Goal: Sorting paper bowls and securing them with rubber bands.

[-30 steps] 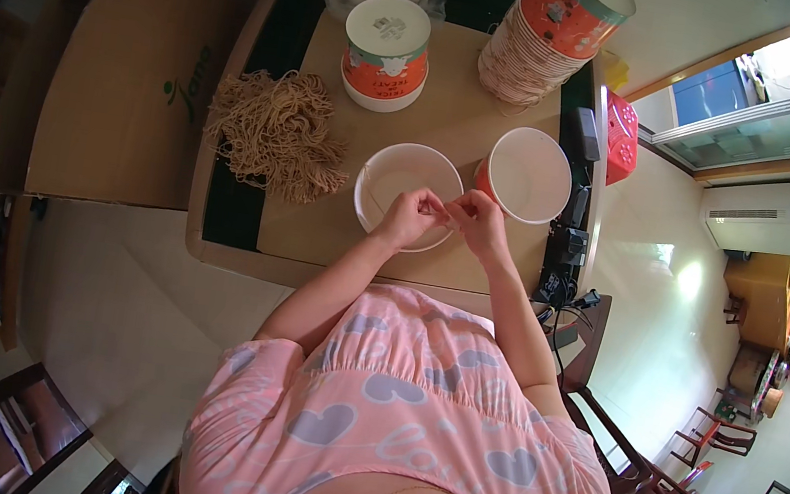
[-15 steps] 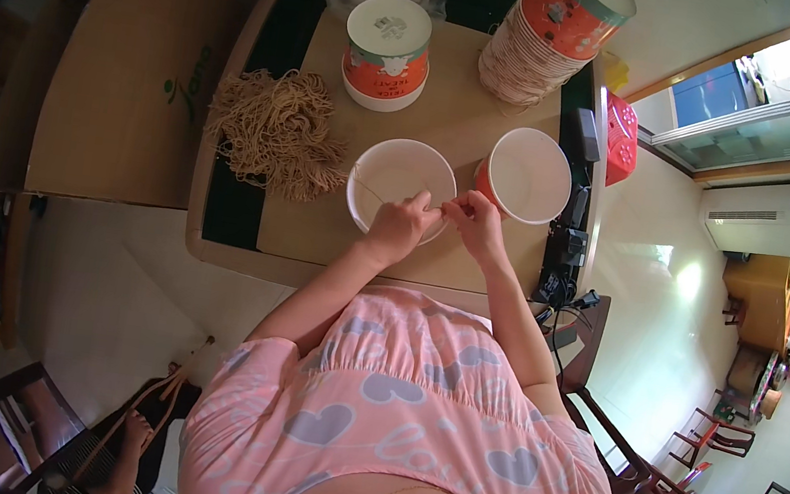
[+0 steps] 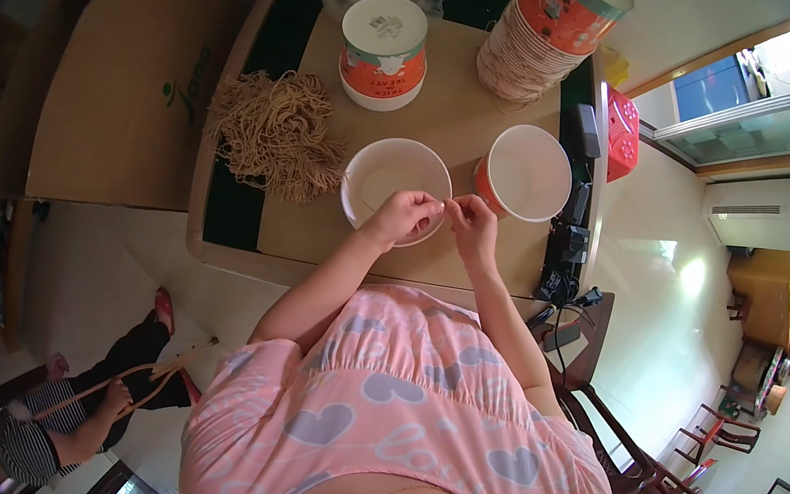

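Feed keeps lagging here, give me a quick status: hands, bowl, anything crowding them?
Left hand and right hand pinched together over the white bowl; what they pinch is too small to tell. Bowl upright on table. Open paper cup close right, noodle pile left.

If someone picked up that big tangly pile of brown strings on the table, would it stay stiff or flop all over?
The tangled pile of thin tan strands would probably flop and droop, since the strands look thin and curl loosely. It likely comes up in a clump, because they are knotted together, with loose ends trailing. It looks light for its size and unlikely to roll, lying flat on the brown table.
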`<action>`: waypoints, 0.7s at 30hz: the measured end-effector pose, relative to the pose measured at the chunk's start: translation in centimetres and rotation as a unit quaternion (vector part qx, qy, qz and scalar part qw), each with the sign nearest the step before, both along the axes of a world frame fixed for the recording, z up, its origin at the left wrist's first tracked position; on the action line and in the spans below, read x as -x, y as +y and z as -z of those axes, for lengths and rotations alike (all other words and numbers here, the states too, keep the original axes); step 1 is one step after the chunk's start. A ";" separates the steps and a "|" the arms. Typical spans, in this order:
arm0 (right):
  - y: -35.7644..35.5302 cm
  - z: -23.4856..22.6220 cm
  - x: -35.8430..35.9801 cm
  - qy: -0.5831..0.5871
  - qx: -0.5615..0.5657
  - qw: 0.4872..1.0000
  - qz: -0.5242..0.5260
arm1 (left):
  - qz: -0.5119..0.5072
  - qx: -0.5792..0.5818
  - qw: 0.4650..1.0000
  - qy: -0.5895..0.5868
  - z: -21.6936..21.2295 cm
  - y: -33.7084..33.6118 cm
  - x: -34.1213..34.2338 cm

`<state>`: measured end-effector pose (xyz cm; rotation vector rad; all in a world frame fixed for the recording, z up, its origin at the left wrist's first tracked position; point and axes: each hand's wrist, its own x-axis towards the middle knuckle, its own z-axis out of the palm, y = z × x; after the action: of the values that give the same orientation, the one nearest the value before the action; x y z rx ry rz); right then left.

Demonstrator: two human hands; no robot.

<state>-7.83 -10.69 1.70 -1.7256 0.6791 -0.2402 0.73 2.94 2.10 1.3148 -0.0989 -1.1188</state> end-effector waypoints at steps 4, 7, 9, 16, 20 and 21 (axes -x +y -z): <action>0.6 -0.3 0.0 -0.012 -0.014 1.000 0.014 | -0.037 0.061 0.987 0.145 0.4 0.3 -0.6; 1.1 -0.5 0.1 -0.077 0.056 0.995 0.018 | -0.058 0.057 0.982 0.171 0.4 0.0 -0.5; 1.1 -0.5 0.2 -0.138 0.146 0.979 -0.021 | -0.064 0.076 0.978 0.184 1.1 0.0 -0.6; 1.6 -1.3 0.9 -0.104 0.097 0.989 -0.046 | -0.124 0.036 0.979 0.159 1.0 -0.3 -0.5; 1.4 -0.9 1.1 -0.122 0.107 0.984 -0.067 | -0.106 0.044 0.987 0.115 1.1 -0.2 -0.4; 1.4 -1.0 1.1 -0.125 0.105 0.984 -0.074 | -0.104 0.040 0.988 0.106 1.1 -0.1 -0.4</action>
<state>-8.97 -9.29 2.67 -1.8979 0.3483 -0.4287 1.17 2.79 1.02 1.1012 0.1466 -1.0570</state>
